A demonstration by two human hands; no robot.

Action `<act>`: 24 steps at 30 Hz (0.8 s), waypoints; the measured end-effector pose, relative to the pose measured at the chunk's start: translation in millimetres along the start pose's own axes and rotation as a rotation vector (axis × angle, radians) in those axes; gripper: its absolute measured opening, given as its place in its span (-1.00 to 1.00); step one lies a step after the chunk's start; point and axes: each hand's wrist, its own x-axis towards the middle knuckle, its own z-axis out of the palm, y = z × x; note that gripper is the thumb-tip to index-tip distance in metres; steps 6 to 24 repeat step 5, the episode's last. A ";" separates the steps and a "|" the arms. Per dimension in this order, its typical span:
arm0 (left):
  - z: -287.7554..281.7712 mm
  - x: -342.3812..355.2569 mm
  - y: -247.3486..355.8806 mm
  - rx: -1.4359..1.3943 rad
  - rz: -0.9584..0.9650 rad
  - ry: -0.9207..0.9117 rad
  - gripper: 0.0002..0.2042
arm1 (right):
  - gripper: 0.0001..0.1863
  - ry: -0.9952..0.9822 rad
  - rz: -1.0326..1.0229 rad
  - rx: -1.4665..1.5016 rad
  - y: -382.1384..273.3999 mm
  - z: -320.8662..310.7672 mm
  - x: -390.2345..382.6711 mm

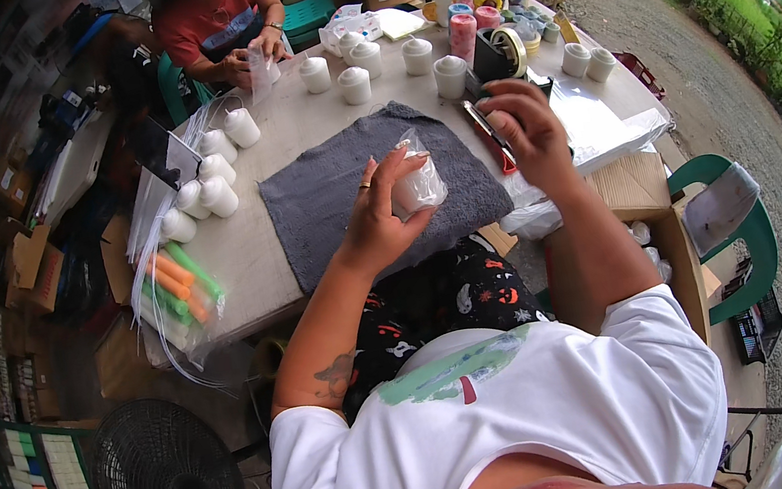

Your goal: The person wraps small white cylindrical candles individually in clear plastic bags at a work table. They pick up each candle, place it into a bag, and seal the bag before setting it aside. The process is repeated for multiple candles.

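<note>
My left hand (pixel 383 207) is closed around a short white candle (pixel 418 188) wrapped in clear plastic, held over a dark grey towel (pixel 322 189) on the table. My right hand (pixel 534 130) is raised to the right of it, beside a black tape dispenser (pixel 491 59) with a roll of tape. Its fingers are bent in toward the thumb; anything small between them is too fine to make out. Under those fingers, a dark, flat object with a red part (pixel 492 136) lies at the towel's edge.
Several white candles (pixel 355 86) stand beyond the towel; others (pixel 220 195) lie at left by orange and green sticks (pixel 174 269). Across the table, a person in a red shirt (pixel 215 13) handles clear plastic. A cardboard box (pixel 630 186) and green chair (pixel 753 261) are at right, a black fan (pixel 169 485) lower left.
</note>
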 end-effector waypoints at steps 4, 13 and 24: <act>0.5 0.2 0.7 -0.053 -0.017 0.012 -0.16 | -0.46 0.196 0.468 -0.719 110.0 -87.1 38.5; 2.7 0.4 -2.6 -0.072 -0.026 0.008 -0.15 | -0.40 -0.086 1.002 -0.045 137.8 -107.4 46.3; 2.7 0.4 -2.6 -0.072 -0.026 0.008 -0.15 | -0.40 -0.086 1.002 -0.045 137.8 -107.4 46.3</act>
